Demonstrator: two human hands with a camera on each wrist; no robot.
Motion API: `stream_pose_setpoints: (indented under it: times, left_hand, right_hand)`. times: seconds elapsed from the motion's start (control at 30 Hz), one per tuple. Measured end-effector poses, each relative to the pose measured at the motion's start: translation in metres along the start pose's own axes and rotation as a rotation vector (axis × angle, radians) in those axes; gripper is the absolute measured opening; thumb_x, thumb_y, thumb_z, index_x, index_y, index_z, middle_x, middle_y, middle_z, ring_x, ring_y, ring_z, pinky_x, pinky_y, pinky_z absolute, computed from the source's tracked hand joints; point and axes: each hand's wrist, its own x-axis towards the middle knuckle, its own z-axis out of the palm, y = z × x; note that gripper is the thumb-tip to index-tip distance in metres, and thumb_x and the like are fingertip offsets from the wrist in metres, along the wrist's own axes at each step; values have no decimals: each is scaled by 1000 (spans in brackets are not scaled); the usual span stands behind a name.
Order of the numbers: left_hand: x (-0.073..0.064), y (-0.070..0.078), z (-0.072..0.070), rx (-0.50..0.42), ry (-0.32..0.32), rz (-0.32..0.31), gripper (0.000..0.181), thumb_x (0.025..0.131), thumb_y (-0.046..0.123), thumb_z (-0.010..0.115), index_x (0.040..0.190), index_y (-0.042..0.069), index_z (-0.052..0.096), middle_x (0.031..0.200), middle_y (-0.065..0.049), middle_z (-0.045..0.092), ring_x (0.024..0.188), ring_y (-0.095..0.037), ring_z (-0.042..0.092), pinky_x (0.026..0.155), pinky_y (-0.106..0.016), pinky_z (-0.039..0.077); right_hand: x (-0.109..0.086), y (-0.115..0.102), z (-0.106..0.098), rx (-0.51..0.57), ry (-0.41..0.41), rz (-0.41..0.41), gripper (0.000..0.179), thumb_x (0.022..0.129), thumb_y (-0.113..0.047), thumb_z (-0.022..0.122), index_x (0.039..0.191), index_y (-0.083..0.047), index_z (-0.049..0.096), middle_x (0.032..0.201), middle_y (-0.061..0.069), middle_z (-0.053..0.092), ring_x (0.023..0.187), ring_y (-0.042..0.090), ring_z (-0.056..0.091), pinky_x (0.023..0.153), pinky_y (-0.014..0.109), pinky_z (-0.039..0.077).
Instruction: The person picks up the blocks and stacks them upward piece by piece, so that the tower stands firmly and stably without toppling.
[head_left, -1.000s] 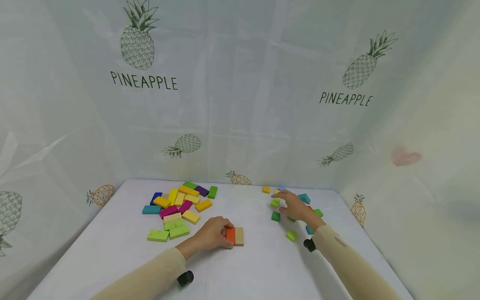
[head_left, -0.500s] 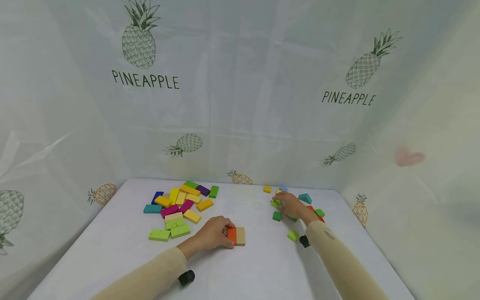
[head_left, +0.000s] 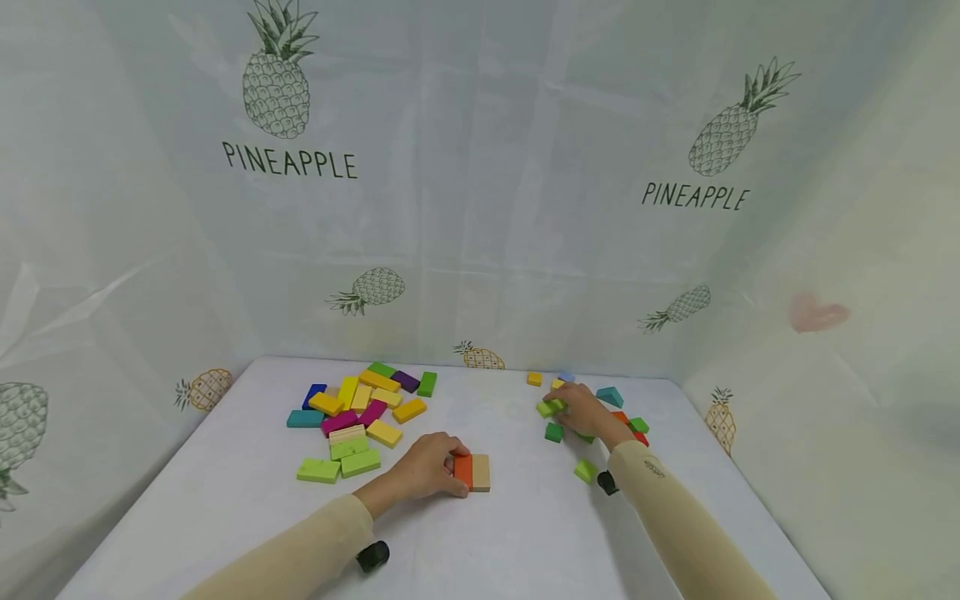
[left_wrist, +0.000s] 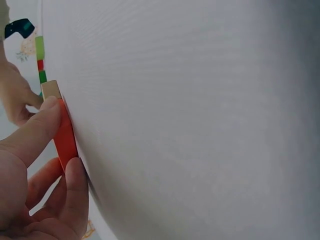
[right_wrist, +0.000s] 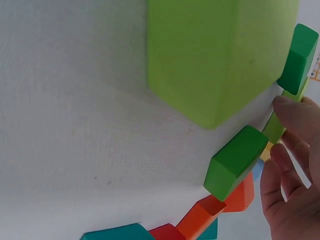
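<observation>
My left hand point(head_left: 427, 467) grips an orange-red block point(head_left: 462, 472) flat on the white table, thumb at its near end and fingertips at the far end. A tan block point(head_left: 481, 472) lies right against its right side. In the left wrist view the thumb point(left_wrist: 42, 125) presses the orange-red block point(left_wrist: 65, 134) where it meets the tan one point(left_wrist: 51, 89). Farther back at right, my right hand point(head_left: 587, 412) pinches a small lime green block point(head_left: 550, 408) between thumb and fingers. The right wrist view shows this lime block point(right_wrist: 275, 127) low by the tabletop, partly hidden by the thumb.
A loose pile of coloured rectangular blocks point(head_left: 360, 408) covers the back left. Around my right hand lie a dark green block point(head_left: 553, 432), another lime block point(head_left: 586, 471), a teal triangular block point(head_left: 610, 396) and a small yellow-orange block point(head_left: 534, 378). A pineapple-print curtain point(head_left: 480, 208) hangs behind.
My right hand has come down and left onto the lime green block, its fingers closing round it; the block has turned slightly. My left hand stays on the orange-red block.
</observation>
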Motion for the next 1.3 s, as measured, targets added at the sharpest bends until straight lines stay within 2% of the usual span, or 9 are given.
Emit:
stream_pose_setpoints:
  times: [0.17,0.47,0.67,0.83,1.0,1.13,1.3]
  left_hand:
    - [-1,1,-1,-4,-2,0,56,79,26,96,127,9,73,107,1,64,95,-17,54,84,-32,52]
    - [-2,1,-3,-20,-8,-3,55,80,26,96,127,10,72,105,2,63,95,-17,54,82,-31,51]
    - [-2,1,-2,-20,-4,-7,56,79,26,96,127,10,73,105,2,63,95,-17,54,82,-31,51]
    - [-2,1,-3,-21,-3,-11,55,80,26,96,127,10,73,106,1,64,96,-17,54,84,-32,52]
    - [-1,0,-2,-8,-1,-15,56,79,27,96,127,11,73,106,1,64,95,-17,54,84,-33,52]
    - [0,-1,-1,2,1,-19,56,79,28,96,127,12,73,107,2,64,96,-17,54,86,-34,53]
    - [0,-2,0,1,1,-19,56,79,29,96,127,12,73,108,2,64,96,-17,54,87,-35,53]
  right_hand:
    - [4,0,2,-2,-7,-2,35,98,-4,76,131,-11,74,146,19,61,134,42,53,114,61,46]
    - [7,-9,-1,-13,-17,-75,33,96,-4,78,128,-11,76,129,7,72,123,32,63,109,56,51]
    - [8,-13,-2,-17,-40,-50,34,97,-5,77,129,-15,77,128,4,73,120,29,63,109,55,51]
    - [4,-16,-5,-23,-128,-35,37,102,-13,73,139,-18,72,140,8,67,128,32,59,111,57,49]
    - [0,-18,-13,14,-222,-17,50,102,1,63,149,-18,63,152,13,56,137,36,53,111,55,49]
    - [-3,-18,-18,27,-260,-3,63,95,9,63,153,-16,59,154,13,53,129,30,56,103,49,53]
    - [-5,-16,-19,41,-249,-20,58,96,5,68,152,-10,59,158,17,50,111,24,58,96,44,54]
